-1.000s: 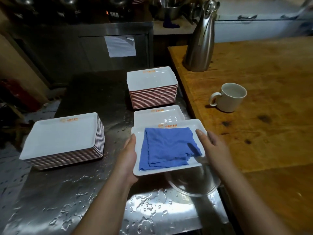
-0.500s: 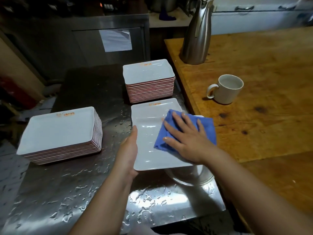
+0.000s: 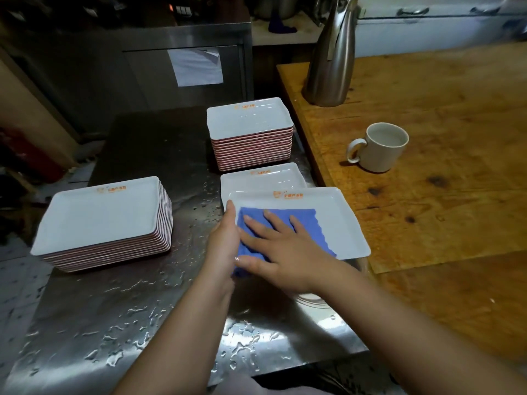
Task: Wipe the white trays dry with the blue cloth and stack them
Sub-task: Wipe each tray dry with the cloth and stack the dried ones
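Two stacks of white trays flank the work, and the tall left stack (image 3: 102, 220) sits well apart from the hands, at the left of the wet steel counter (image 3: 119, 317); judging by the layout, either stack could be the dry pile, and I cannot tell which.

Moving right, the left hand (image 3: 225, 240) clasps the near-left edge of the tray being wiped (image 3: 336, 220), thumb hooked over the rim, fingers hidden beneath. Its grip is closed on that tray, holding it just above the counter.

Next, the blue cloth (image 3: 308, 223) lies flat in the tray's left half, with one corner spilling over the near-left rim. The right hand (image 3: 281, 246) presses down on it with fingers spread and straight, palm flat, so this grip is open, pushing rather than pinching.

The tray's long axis runs left to right across the view, and the bare white floor of it stretches off to the right of the cloth. The relation that matters: the unwiped span seems to lie rightward from the pressing hand, along that long axis, so the likely next stroke sweeps right while the left hand steadies the opposite end.

Behind, a single tray (image 3: 262, 178) lies on the counter, and the far stack (image 3: 251, 132) stands beyond it. Farther right, a mug (image 3: 379, 146) rests on the wooden top.
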